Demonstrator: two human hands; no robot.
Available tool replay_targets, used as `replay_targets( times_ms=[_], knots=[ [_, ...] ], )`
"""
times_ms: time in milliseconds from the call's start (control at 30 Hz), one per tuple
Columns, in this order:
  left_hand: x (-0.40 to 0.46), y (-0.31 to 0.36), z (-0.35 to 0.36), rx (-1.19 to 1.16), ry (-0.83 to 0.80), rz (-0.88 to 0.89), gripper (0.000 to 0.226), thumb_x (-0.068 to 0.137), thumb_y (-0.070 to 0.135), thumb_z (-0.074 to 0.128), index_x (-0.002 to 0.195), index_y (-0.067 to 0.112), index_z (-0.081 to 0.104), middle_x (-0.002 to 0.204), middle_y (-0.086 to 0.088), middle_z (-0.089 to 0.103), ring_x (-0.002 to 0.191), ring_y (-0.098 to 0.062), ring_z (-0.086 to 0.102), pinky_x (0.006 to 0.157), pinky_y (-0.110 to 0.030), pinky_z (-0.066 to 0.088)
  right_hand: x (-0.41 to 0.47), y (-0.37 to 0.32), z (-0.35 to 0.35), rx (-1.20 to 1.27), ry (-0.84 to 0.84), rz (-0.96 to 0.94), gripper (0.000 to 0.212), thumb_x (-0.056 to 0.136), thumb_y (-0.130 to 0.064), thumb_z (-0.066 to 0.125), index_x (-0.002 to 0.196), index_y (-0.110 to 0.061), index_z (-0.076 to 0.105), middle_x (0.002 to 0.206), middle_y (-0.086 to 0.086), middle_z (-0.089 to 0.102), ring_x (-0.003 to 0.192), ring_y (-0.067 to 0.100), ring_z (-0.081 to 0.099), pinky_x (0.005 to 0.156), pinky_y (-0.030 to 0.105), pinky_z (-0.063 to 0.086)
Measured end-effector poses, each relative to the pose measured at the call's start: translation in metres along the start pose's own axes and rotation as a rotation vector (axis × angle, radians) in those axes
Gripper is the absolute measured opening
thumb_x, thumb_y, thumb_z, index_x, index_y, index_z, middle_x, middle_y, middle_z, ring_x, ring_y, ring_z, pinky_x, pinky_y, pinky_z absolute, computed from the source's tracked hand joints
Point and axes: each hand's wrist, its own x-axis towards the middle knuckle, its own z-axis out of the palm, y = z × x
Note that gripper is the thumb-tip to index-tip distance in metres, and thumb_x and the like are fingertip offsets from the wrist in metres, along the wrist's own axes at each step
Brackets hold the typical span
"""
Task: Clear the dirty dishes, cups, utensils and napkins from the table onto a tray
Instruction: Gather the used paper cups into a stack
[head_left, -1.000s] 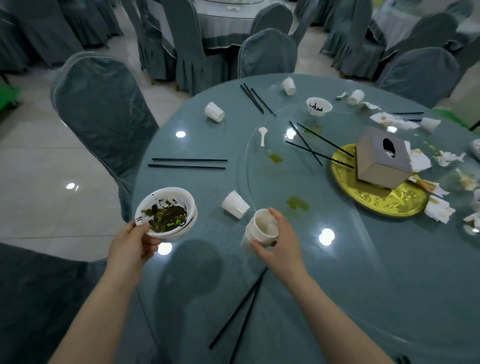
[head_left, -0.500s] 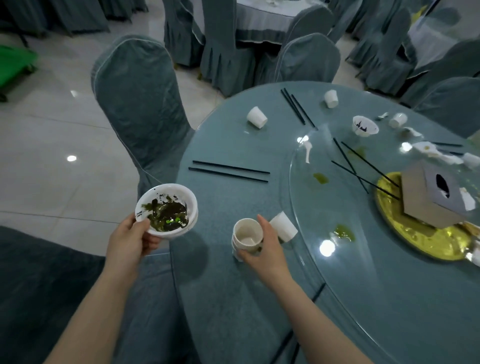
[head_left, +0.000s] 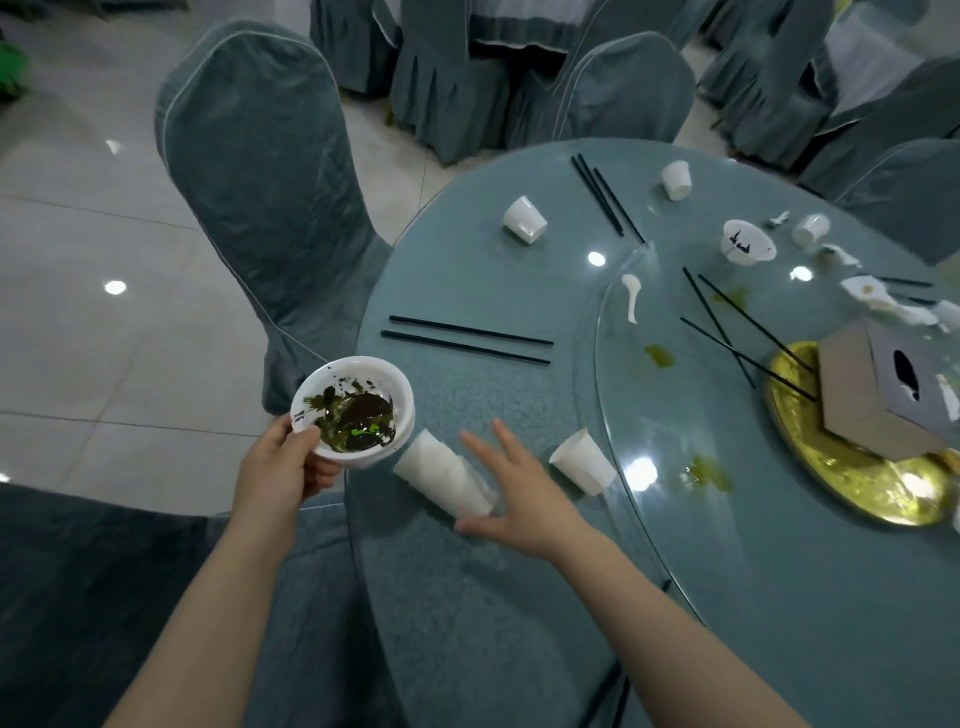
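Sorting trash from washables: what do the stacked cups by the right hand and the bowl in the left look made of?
Stacked cups: likely thin disposable plastic, translucent matte white, nested.
Bowl held by the left hand: also looks like thin white plastic, glossy; ceramic can't be excluded.

Gold plate (head_left: 852, 483) partly hidden under tissue box (head_left: 893, 384).
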Motion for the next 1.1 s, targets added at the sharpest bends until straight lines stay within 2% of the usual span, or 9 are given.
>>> replay_targets(
  times_ms=[100,200,400,533,700,800,900,1000,1100],
  knots=[
    [0.003,0.000,-0.001,-0.025,0.011,-0.011,0.020,0.096,0.017,0.048,0.096,0.029,0.063,0.050,0.003,0.061,0.044,-0.006,0.055,0.043,-0.020,0.046,0.016,-0.010,0.022,-0.049,-0.071,0.036,0.079,0.084,-0.033,0.067,0.146,-0.042,0.020,0.149,0.005,0.036,0.129,0.026,0.043,0.103,0.035,0.037],
    [0.008,-0.003,-0.011,-0.041,0.028,-0.021,0.019,0.096,0.018,0.048,0.098,0.029,0.064,0.053,0.003,0.062,0.045,-0.005,0.055,0.047,-0.024,0.047,0.021,-0.007,0.028,0.025,-0.003,0.070,0.072,0.084,-0.028,0.065,0.143,-0.038,0.026,0.136,0.004,0.049,0.117,0.025,0.052,0.093,0.033,0.042],
    [0.016,-0.011,-0.017,-0.026,0.051,-0.036,0.020,0.094,0.017,0.047,0.101,0.025,0.063,0.052,0.002,0.060,0.045,-0.007,0.054,0.047,-0.024,0.043,0.025,-0.002,0.027,0.047,0.030,0.080,0.071,0.079,-0.032,0.067,0.137,-0.039,0.029,0.130,-0.003,0.053,0.113,0.022,0.053,0.085,0.033,0.044],
    [0.017,-0.012,-0.012,-0.003,0.029,-0.044,0.020,0.095,0.017,0.045,0.102,0.024,0.063,0.052,0.001,0.060,0.044,-0.007,0.053,0.042,-0.020,0.044,0.025,-0.003,0.028,0.045,0.056,0.081,0.067,0.079,-0.022,0.064,0.136,-0.036,0.032,0.132,-0.003,0.050,0.115,0.021,0.051,0.088,0.033,0.044],
    [0.011,-0.013,0.000,0.081,-0.031,-0.088,0.018,0.097,0.017,0.046,0.099,0.024,0.063,0.052,0.000,0.060,0.048,-0.011,0.053,0.052,-0.027,0.046,0.021,-0.001,0.025,0.033,0.063,0.074,0.064,0.078,-0.010,0.059,0.134,-0.032,0.036,0.132,-0.002,0.049,0.114,0.023,0.051,0.086,0.031,0.042],
    [0.005,-0.015,0.013,0.129,-0.091,-0.110,0.019,0.097,0.014,0.045,0.101,0.020,0.063,0.052,-0.001,0.059,0.048,-0.012,0.051,0.052,-0.027,0.045,0.019,0.000,0.024,0.062,0.069,0.081,0.066,0.078,-0.014,0.063,0.135,-0.031,0.036,0.132,-0.002,0.049,0.117,0.022,0.051,0.092,0.035,0.044],
    [-0.001,-0.016,0.026,0.145,-0.141,-0.136,0.020,0.096,0.011,0.044,0.103,0.015,0.062,0.054,-0.003,0.060,0.046,-0.012,0.051,0.050,-0.025,0.045,0.019,-0.001,0.024,0.060,0.066,0.108,0.077,0.075,-0.025,0.073,0.141,-0.030,0.033,0.137,-0.001,0.047,0.122,0.022,0.047,0.099,0.038,0.042],
    [-0.005,-0.013,0.031,0.135,-0.171,-0.124,0.020,0.096,0.012,0.045,0.107,0.014,0.062,0.058,-0.005,0.060,0.051,-0.015,0.052,0.052,-0.027,0.047,0.019,-0.001,0.023,-0.037,0.129,0.129,0.074,0.070,-0.033,0.075,0.136,-0.033,0.041,0.128,-0.004,0.056,0.117,0.025,0.048,0.097,0.040,0.042],
    [-0.005,-0.005,0.030,0.098,-0.178,-0.093,0.020,0.098,0.014,0.045,0.108,0.015,0.062,0.057,-0.003,0.060,0.049,-0.013,0.053,0.049,-0.026,0.048,0.016,0.003,0.018,0.137,0.217,0.219,0.062,0.064,-0.028,0.073,0.120,-0.037,0.047,0.109,-0.011,0.063,0.103,0.019,0.058,0.085,0.038,0.049]
  ],
)
